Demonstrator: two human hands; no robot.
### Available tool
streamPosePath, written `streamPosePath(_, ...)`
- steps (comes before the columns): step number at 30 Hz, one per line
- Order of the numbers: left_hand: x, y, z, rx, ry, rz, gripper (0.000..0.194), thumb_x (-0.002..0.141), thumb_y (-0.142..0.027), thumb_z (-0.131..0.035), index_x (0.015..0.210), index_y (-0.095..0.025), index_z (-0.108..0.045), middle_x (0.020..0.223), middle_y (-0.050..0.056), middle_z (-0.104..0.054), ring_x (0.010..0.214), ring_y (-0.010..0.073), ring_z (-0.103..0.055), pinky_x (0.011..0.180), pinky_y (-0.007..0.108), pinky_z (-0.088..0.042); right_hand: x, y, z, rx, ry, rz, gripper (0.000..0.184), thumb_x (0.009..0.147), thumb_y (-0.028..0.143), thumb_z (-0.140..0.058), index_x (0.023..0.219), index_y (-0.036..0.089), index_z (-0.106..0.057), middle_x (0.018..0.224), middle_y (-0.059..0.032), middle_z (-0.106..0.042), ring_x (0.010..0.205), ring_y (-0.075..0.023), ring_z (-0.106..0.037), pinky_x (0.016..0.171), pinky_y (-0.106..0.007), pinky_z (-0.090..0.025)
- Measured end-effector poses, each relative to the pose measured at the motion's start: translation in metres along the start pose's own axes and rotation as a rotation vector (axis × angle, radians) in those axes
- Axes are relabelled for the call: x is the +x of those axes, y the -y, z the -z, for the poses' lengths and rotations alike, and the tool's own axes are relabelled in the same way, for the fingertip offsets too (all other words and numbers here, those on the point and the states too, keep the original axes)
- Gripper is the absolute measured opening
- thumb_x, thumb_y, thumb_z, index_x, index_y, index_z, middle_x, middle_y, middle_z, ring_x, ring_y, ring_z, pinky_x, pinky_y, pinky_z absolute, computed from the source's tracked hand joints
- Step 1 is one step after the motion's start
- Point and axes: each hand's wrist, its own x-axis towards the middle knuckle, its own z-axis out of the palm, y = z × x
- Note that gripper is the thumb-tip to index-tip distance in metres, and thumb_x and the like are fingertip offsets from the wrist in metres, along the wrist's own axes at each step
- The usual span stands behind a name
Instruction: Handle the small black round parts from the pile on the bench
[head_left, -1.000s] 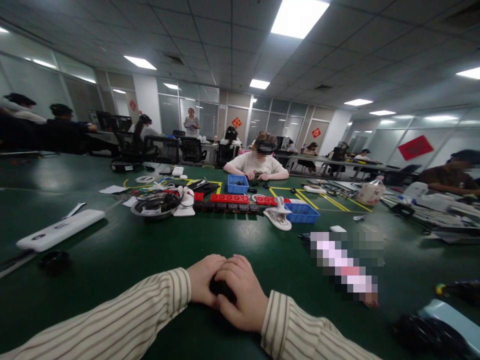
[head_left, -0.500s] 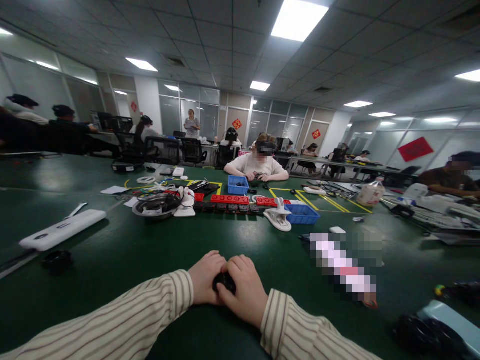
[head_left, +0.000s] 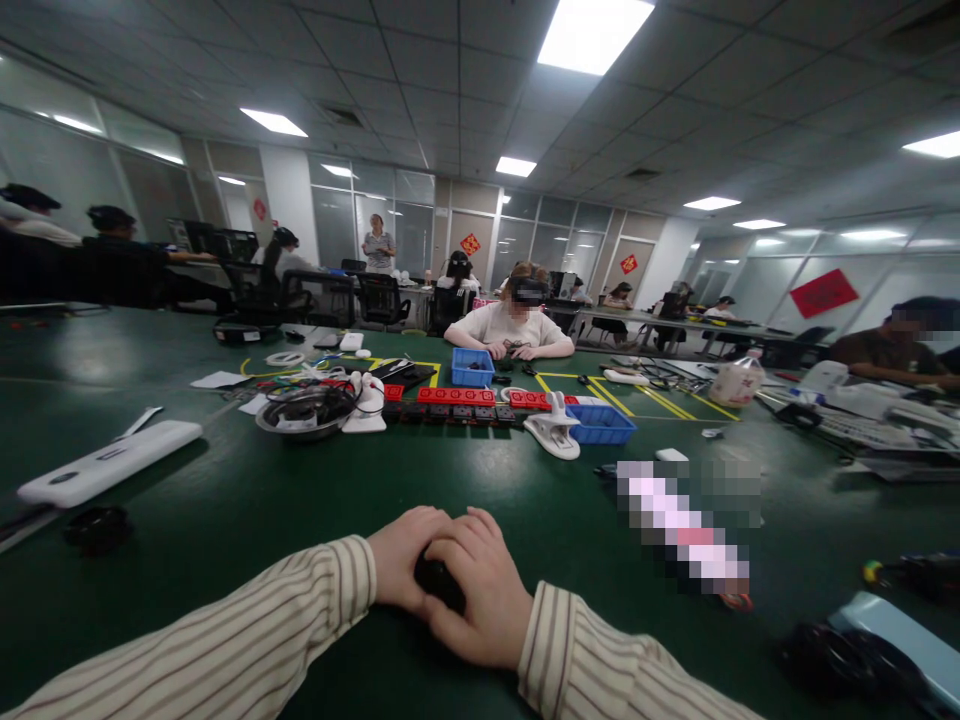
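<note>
Between both hands point(head_left: 484, 585), dark object point(head_left: 439, 582), apparently rounded

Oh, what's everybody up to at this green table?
Someone's left hand and right hand are cupped together around a small black object, mostly hidden by the fingers, so I can't tell what it is. Farther out on the table are a white clip and two blue bins. A co-worker sits across from them.

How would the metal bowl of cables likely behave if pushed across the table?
The metal bowl would probably hold its shape, as its shiny wall looks like metal. The cables seem floppy and may shift, being loosely heaped inside. It might slide readily, since the green tabletop looks smooth.
</note>
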Motion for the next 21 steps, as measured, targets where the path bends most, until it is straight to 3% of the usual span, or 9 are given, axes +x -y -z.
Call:
streamPosePath(4,0.0,-0.009,0.0,0.06,-0.061,0.069,0.064,0.048,-0.061,-0.071,0.089,-0.016,-0.051,0.09,0.006,-0.057,0.085,0.027,-0.053,0.097,0.05,-0.029,0.0,-0.002,-0.006,-0.146,-0.005,-0.226,0.037,0.07,0.048,-0.059,0.087,0.017,-0.049,0.088,-0.0054,-0.053,0.083,-0.0205,-0.046,0.079,-0.037,-0.034)
streamPosePath(9,0.0,-0.018,-0.001,0.099,-0.038,0.147,0.051,0.05,-0.047,-0.075,0.087,-0.018,-0.054,0.085,0.003,-0.057,0.084,0.0241,-0.054,0.101,0.05,-0.024,0.0,-0.005,-0.008,-0.199,0.052,-0.292,0.022,0.071,0.034,-0.061,0.08,0.018,-0.049,0.082,-0.0026,-0.051,0.079,-0.0186,-0.044,0.077,-0.035,-0.034)
streamPosePath(13,0.0,-0.013,-0.002,0.057,-0.021,0.111,0.046,0.048,-0.029,-0.076,0.089,-0.018,-0.057,0.089,0.003,-0.057,0.089,0.0233,-0.054,0.103,0.047,-0.023,0.0,-0.006,-0.006,-0.108,0.058,-0.188,0.015,0.068,0.022,-0.053,0.082,0.018,-0.05,0.085,-0.0037,-0.053,0.081,-0.0182,-0.046,0.075,-0.033,-0.035)
streamPosePath(15,0.0,-0.007,-0.002,0.025,-0.004,0.069,0.043,0.047,-0.026,-0.076,0.086,-0.019,-0.059,0.089,0.001,-0.056,0.088,0.0227,-0.053,0.098,0.042,-0.031,0.0,-0.007,-0.005,-0.054,0.06,-0.091,0.018,0.065,0.019,-0.048,0.082,0.018,-0.05,0.086,-0.004,-0.054,0.083,-0.0181,-0.047,0.076,-0.032,-0.036)
streamPosePath(18,0.001,-0.001,-0.002,-0.014,0.016,0.013,0.035,0.047,-0.029,-0.077,0.078,-0.02,-0.062,0.087,0.0,-0.055,0.084,0.0214,-0.052,0.082,0.034,-0.042,0.0,-0.007,-0.004,0.01,0.092,0.062,0.02,0.059,0.017,-0.042,0.078,0.019,-0.049,0.083,-0.0032,-0.055,0.082,-0.0171,-0.049,0.078,-0.033,-0.036)
streamPosePath(21,0.001,0.002,-0.002,-0.037,0.005,-0.009,0.034,0.049,-0.039,-0.076,0.074,-0.02,-0.063,0.084,0.001,-0.054,0.081,0.0216,-0.052,0.077,0.033,-0.042,0.0,-0.006,-0.003,0.057,0.145,0.171,0.023,0.056,0.017,-0.038,0.076,0.02,-0.048,0.077,-0.0018,-0.056,0.079,-0.0162,-0.051,0.082,-0.034,-0.037)
